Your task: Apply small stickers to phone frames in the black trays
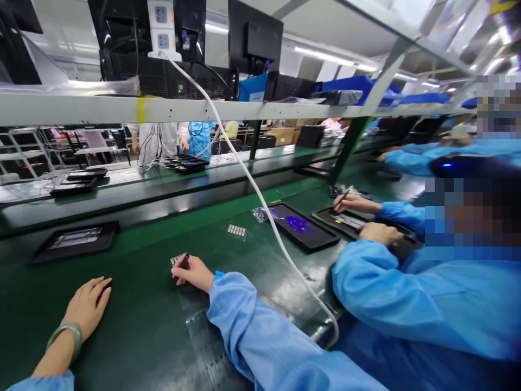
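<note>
My left hand [86,307] lies on the green tabletop [138,331] with its fingers stretched out and nothing in it; a pale green bangle [65,334] circles its wrist. My right hand [196,273] is closed around a small dark tool [185,260], whose exact kind is hard to make out. That hand rests over a small sheet of pale stickers [176,260], partly covered by the fingers. A second such sheet [236,231] lies beyond it. Clear plastic strips [205,347] lie near my right forearm.
At the left sits a black tray [106,245] with flat metallic pieces. A white cable [260,195] hangs across the bench. To the right, a co-worker's hands [380,233] work over another tray, beside a black tray [321,239] holding purple pieces. A metal shelf [228,111] spans overhead.
</note>
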{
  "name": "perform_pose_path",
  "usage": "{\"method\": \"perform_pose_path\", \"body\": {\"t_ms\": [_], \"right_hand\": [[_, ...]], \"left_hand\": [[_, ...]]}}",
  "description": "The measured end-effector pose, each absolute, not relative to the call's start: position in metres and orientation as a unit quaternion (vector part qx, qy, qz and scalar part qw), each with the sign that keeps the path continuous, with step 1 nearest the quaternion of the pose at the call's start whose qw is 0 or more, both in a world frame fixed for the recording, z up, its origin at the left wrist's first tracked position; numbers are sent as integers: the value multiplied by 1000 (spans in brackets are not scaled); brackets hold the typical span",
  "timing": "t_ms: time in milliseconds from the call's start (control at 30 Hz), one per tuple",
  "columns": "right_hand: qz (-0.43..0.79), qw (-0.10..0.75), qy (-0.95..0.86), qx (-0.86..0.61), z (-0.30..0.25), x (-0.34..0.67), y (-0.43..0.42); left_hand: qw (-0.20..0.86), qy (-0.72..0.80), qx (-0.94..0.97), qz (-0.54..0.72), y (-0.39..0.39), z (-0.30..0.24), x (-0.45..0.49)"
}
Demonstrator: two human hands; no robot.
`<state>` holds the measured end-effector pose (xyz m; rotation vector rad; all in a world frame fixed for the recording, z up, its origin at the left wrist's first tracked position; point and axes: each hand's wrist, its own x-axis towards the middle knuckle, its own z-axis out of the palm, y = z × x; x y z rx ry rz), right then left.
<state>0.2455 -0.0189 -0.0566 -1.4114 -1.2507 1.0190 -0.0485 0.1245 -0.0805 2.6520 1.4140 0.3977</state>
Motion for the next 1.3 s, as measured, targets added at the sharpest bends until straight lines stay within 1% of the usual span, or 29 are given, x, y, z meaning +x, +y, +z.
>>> {"method": "perform_pose_path", "body": {"t_ms": [400,733,1000,1200,1300], "right_hand": [[435,488,-502,-566,-53,241,-15],[447,510,-484,-554,-46,248,-27],[453,494,-489,-559,-37,249,-25],[452,465,-496,-577,-28,252,-25],[425,451,-499,-606,-34,260,-24]], "left_hand": [[38,481,867,128,120,-69,-49],[43,469,867,160,107,-68,-38],[34,463,866,187,95,-63,-27],[34,459,865,199,89,-55,-18],[29,463,863,200,85,-51,-13]]}}
